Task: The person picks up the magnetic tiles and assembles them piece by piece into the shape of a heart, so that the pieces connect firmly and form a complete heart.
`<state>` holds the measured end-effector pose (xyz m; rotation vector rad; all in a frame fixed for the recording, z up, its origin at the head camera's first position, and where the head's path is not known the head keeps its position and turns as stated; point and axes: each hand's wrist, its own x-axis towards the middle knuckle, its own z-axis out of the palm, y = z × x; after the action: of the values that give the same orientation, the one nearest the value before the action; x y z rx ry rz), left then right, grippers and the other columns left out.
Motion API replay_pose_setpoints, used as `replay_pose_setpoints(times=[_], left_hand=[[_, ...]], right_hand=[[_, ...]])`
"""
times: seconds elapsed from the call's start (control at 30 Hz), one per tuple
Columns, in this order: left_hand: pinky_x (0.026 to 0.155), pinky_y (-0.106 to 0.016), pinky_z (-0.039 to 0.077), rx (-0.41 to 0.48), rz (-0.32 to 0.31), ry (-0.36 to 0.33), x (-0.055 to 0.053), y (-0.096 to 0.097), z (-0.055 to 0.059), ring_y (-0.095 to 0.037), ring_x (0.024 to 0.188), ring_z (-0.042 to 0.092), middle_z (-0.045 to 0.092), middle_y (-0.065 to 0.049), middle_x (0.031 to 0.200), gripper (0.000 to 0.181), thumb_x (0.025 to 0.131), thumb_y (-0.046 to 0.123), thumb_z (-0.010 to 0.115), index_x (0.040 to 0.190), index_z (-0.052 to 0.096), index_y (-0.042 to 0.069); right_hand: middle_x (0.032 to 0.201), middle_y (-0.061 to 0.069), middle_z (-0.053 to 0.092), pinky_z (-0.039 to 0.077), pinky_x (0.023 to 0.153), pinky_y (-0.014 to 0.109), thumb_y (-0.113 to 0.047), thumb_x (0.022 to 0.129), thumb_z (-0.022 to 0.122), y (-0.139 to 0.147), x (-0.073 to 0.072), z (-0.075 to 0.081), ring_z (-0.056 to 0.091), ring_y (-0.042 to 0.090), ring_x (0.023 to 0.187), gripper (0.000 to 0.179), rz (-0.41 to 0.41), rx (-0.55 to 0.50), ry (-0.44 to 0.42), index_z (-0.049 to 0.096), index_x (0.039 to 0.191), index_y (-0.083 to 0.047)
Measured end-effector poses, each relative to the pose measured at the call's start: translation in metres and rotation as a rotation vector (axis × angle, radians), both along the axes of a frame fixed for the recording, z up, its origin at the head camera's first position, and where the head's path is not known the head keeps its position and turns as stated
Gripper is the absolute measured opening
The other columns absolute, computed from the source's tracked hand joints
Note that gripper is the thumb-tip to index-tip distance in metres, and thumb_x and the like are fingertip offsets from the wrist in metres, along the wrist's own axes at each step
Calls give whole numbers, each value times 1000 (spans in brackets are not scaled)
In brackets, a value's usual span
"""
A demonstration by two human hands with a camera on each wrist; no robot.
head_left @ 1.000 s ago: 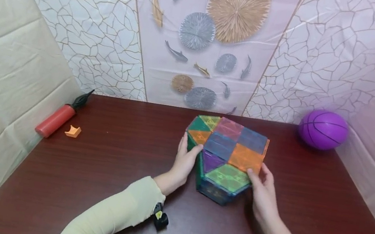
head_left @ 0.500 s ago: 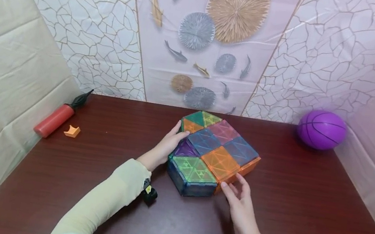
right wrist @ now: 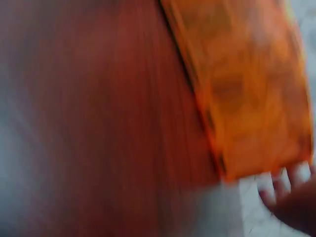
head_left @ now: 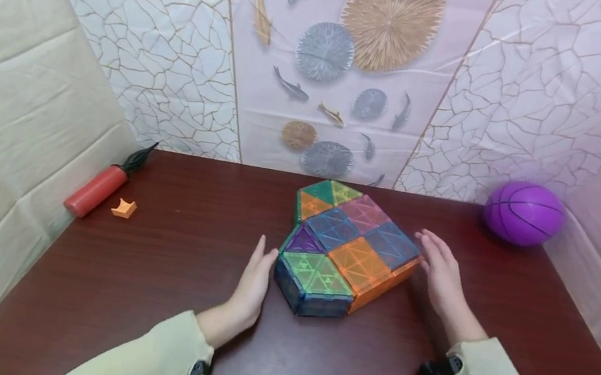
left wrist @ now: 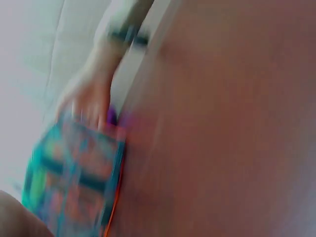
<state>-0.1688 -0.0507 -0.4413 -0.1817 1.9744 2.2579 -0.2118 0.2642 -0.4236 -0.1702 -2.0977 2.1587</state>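
A flat, heart-like block built of translucent magnetic tiles point(head_left: 332, 228) lies on the brown table, its top made of green, yellow, orange, pink, blue and purple pieces. Its right side is orange, as the right wrist view shows in the orange tile wall point(right wrist: 252, 94); the front side is dark blue. My left hand point(head_left: 249, 287) is at the front left corner, fingers straight, fingertips right at the edge. At the right corner my right hand point(head_left: 442, 275) has its fingers extended close to the blue and orange edge. Both wrist views are blurred.
A red hand pump point(head_left: 97, 189) with a black nozzle lies at the left table edge, with a small orange crown-shaped piece point(head_left: 124, 208) beside it. At the back right sits a purple ball point(head_left: 524, 213). Patterned cloth walls enclose the table point(head_left: 187, 196).
The tile block has turned and shifted left, then settled flat. My left hand has slid from its left side to the front left corner; my right hand has moved up to the right corner.
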Motion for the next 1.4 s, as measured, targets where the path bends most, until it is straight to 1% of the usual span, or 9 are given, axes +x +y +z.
replay_pose_setpoints(times=[0.1, 0.2, 0.3, 0.5, 0.6, 0.8, 1.07, 1.23, 1.4], left_hand=[[117, -52, 2, -9, -22, -2, 27, 7, 3, -35, 147, 1, 0, -14, 162, 68, 101, 28, 43, 156, 7, 11], [115, -55, -1, 17, -87, -36, 46, 13, 6, -35, 147, -5, -3, -15, 161, 70, 101, 29, 45, 156, 4, 13], [115, -57, -1, 31, -141, -60, 53, 17, 8, -34, 146, -9, -6, -14, 161, 72, 101, 33, 45, 156, 2, 16], [115, -57, 0, 18, -115, -41, 48, 15, 5, -33, 146, -8, -5, -13, 162, 72, 101, 32, 46, 156, 3, 16], [116, -54, -2, 16, -72, -11, 37, 12, 3, -31, 147, -7, -2, -11, 162, 72, 100, 30, 47, 156, 4, 14], [117, -50, 1, -8, -2, 20, 1, -2, -1, -28, 148, -1, 4, -8, 162, 75, 98, 31, 53, 156, 9, 17], [114, -49, 22, -113, 73, 51, -51, -25, -3, -27, 141, 26, 26, -8, 157, 75, 89, 32, 69, 152, 30, 20], [108, -46, 33, -124, 53, 66, -83, -39, -2, -28, 129, 42, 39, -10, 147, 65, 87, 28, 72, 144, 44, 18], [110, -45, 31, -144, -33, 86, -104, -50, -1, -26, 133, 38, 35, -7, 151, 63, 88, 27, 71, 144, 45, 17]], right_hand=[[128, -11, 55, 38, 93, 17, -42, 101, 46, 14, -14, -5, 46, -3, 117, 49, 203, -3, -16, 42, 141, -14], [150, 6, 38, 39, 93, 14, -46, 101, 42, 15, -22, -7, 43, -3, 118, 67, 307, 34, -49, 25, 151, -4], [157, 17, 22, 38, 92, 12, -49, 100, 42, 8, -25, -6, 40, 2, 121, 75, 309, 119, -104, 19, 153, -1], [154, 16, 29, 32, 108, 30, -47, 99, 48, -7, -16, -2, 38, 19, 127, 70, 251, 213, -204, 26, 153, -8], [156, 14, 26, 20, 115, 41, -42, 99, 50, -16, -4, -1, 29, 25, 135, 67, 207, 205, -216, 25, 153, -10], [161, 8, 11, 8, 119, 38, -25, 102, 47, -49, 32, 0, 12, 22, 145, 64, 114, 75, -213, 13, 156, -15], [161, 11, -6, -1, 118, 46, -19, 103, 43, -104, 88, 1, -6, 25, 147, 72, 104, 95, -161, -6, 155, -11], [160, 17, -7, 2, 116, 53, -18, 101, 48, -130, 115, -1, -4, 34, 146, 77, 166, 109, -138, -7, 155, -9], [158, 23, 1, 11, 115, 55, -15, 100, 50, -139, 125, -2, 5, 43, 145, 75, 197, 87, -89, -1, 155, -6]])
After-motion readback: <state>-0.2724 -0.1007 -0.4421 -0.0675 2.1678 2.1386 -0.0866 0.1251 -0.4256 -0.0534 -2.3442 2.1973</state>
